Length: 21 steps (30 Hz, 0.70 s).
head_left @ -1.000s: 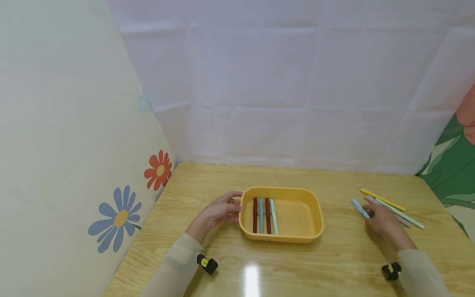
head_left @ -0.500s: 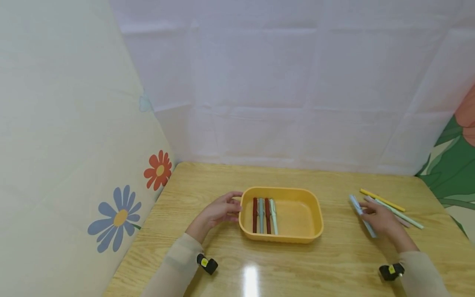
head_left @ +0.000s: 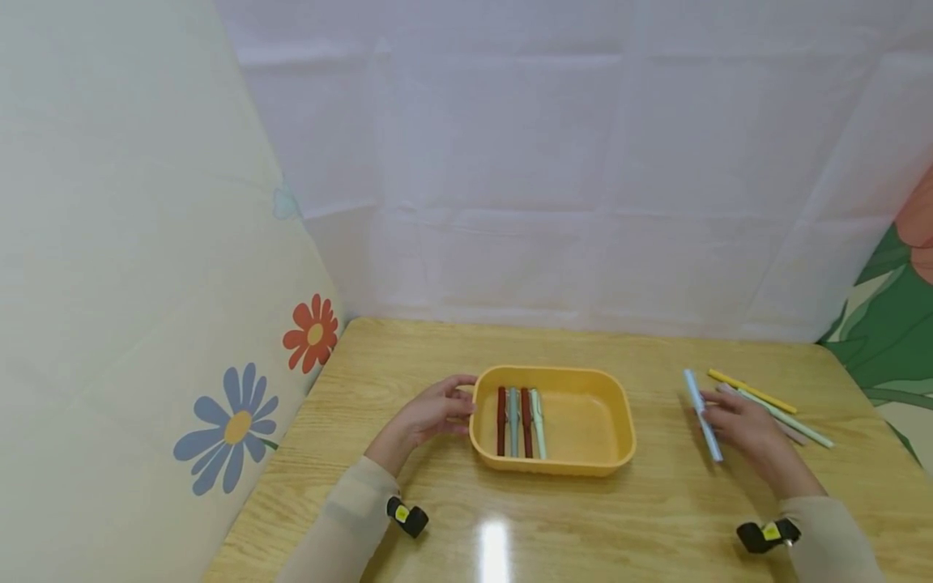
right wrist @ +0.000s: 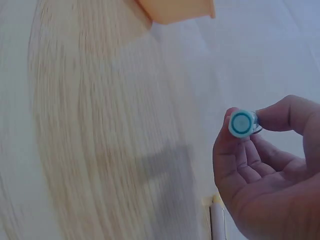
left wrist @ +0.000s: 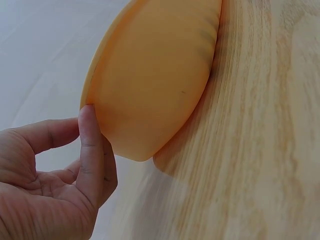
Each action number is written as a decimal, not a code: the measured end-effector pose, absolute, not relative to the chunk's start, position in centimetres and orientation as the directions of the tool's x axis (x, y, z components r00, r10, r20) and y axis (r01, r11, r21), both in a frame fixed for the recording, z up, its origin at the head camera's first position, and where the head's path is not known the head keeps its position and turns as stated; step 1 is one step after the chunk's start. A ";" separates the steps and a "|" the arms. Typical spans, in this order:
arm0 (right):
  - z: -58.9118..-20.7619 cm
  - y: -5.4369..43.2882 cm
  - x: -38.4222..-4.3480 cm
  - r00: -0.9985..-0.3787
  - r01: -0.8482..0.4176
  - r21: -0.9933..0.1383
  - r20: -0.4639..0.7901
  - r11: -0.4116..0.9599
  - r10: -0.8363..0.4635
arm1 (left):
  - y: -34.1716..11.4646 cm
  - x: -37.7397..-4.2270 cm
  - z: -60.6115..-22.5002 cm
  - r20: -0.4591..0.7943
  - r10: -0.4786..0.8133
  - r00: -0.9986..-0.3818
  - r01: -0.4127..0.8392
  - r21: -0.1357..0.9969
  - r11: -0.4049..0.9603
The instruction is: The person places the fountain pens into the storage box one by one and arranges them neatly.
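Observation:
A yellow tray (head_left: 590, 421) stands mid-table, holding two dark red pens, a grey-blue pen (head_left: 514, 421) and a pale green pen (head_left: 540, 429) side by side in its left half. My left hand (head_left: 430, 413) is at the tray's left side; in the left wrist view its fingertips (left wrist: 88, 117) pinch the rim. To the right, my right hand (head_left: 747, 429) holds a light blue pen (head_left: 713, 441) between thumb and fingers, tilted over the table. The right wrist view shows this pen end-on, with a teal ring on its round end.
Right of my right hand lie a yellow pen (head_left: 754, 391), a light green pen (head_left: 794, 423) and a pale mauve pen (head_left: 793, 435), close together and partly overlapping. A white cloth (head_left: 496, 162) hangs behind the wooden table (head_left: 408, 348).
My right hand has picked the light blue pen up from beside the other pens and shifted it slightly left, turning it more upright in view. The left hand and tray have stayed put.

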State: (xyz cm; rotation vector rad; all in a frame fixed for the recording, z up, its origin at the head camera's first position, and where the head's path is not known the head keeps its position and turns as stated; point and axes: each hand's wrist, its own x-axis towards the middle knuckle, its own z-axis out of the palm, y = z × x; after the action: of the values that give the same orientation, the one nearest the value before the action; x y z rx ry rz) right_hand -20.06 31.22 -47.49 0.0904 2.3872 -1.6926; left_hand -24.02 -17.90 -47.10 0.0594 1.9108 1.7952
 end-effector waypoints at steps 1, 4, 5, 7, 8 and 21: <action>-47.5 31.1 -20.0 -0.973 0.180 -0.935 -0.214 0.305 -0.081 | -17.9 -24.0 -47.1 -0.333 0.368 -0.868 -0.309 0.943 0.125; -47.5 30.6 -20.0 -0.969 0.183 -0.960 -0.213 0.213 -0.123 | -17.9 -24.1 -47.1 -0.330 0.369 -0.869 -0.308 0.944 0.120; -47.5 30.4 -20.0 -0.968 0.185 -0.965 -0.212 0.186 -0.134 | -17.9 -24.1 -47.1 -0.330 0.369 -0.869 -0.308 0.944 0.119; -47.5 29.9 -19.9 -0.966 0.186 -0.973 -0.206 0.135 -0.154 | -17.9 -24.1 -47.2 -0.328 0.372 -0.868 -0.307 0.944 0.118; -47.5 29.6 -19.9 -0.966 0.182 -0.976 -0.200 0.117 -0.164 | -17.9 -24.1 -47.2 -0.328 0.373 -0.868 -0.307 0.944 0.117; -46.9 27.2 -19.2 -0.931 0.189 -0.955 -0.100 -0.231 -0.350 | -18.0 -24.1 -47.3 -0.307 0.392 -0.867 -0.286 0.951 0.114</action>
State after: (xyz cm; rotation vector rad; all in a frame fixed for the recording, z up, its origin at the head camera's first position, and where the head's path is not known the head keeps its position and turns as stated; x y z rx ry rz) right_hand -19.22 27.15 -46.87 -0.1918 1.6905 -2.2177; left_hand -24.06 -17.98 -47.29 0.1032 1.9046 1.8043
